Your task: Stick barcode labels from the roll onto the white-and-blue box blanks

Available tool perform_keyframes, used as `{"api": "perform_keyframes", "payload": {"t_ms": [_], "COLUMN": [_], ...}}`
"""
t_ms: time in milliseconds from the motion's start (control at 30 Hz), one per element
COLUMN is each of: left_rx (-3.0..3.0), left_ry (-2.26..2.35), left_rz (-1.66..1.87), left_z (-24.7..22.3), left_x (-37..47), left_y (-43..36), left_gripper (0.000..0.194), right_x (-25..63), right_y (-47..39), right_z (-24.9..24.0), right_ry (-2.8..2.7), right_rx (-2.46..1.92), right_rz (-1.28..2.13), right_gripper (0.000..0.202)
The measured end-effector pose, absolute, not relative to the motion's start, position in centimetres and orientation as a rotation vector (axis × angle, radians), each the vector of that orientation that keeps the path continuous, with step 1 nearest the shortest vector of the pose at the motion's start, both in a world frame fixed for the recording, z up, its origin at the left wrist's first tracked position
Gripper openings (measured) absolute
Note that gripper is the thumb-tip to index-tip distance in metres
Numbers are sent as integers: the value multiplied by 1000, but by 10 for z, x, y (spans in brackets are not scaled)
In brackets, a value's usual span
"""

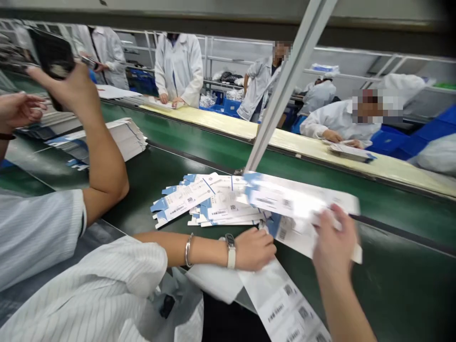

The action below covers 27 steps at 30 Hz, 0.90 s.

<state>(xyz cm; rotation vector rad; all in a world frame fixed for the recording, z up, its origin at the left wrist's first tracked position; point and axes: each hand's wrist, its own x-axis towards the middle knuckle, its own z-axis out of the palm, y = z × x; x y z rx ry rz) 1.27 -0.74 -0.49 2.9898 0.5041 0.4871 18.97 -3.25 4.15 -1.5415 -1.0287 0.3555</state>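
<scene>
My left hand (254, 249), with a watch and a bracelet on the arm, has its fingers curled at the top of a strip of printed labels (281, 304). The strip hangs down toward my lap. Slightly blurred, my right hand (335, 232) grips a flat white-and-blue carton (302, 192) by its right part. Beneath it lies another flat carton (295, 235), partly covered. Just beyond my left hand spreads a loose pile of flat printed cartons (213, 199) on the green work surface (399, 285).
At the left, a co-worker's raised hand (76, 90) holds a dark phone-like device (53, 54). Near that arm stands a stack of flat cartons (117, 137). A slanted metal post (285, 90) rises behind the pile. Several people in white coats work across the line.
</scene>
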Motion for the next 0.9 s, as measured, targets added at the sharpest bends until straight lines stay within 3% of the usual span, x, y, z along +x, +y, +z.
{"api": "perform_keyframes", "payload": {"t_ms": [133, 300, 367, 467, 600, 733, 800, 900], "left_rx": [2827, 2579, 2511, 2400, 2029, 1704, 1528, 1326], "left_ry": [517, 661, 681, 631, 390, 249, 216, 197], "left_rz": [428, 388, 389, 364, 105, -100, -110, -115], "left_z": [9, 23, 31, 47, 72, 83, 82, 77], "left_x": [4, 0, 1, 2, 1, -1, -1, 0], "left_y": [-4, 13, 17, 15, 7, 2, 2, 1], "left_gripper": [34, 35, 32, 37, 49, 40, 37, 34], "right_x": [171, 180, 180, 176, 173, 168, 165, 163], "right_y": [-42, -127, -149, -158, -155, -159, -160, -158], "right_z": [41, 33, 31, 32, 39, 43, 45, 51], "right_ry": [-1115, -1282, -1178, -1157, -1254, -1309, -1356, -1563], "right_rx": [-1628, -1599, -1566, -1597, -1648, -1700, -1667, -1548], "right_rz": [443, 1205, 1288, 1123, 935, 798, 683, 467], "right_gripper": [51, 56, 50, 31, 23, 21, 27, 54]}}
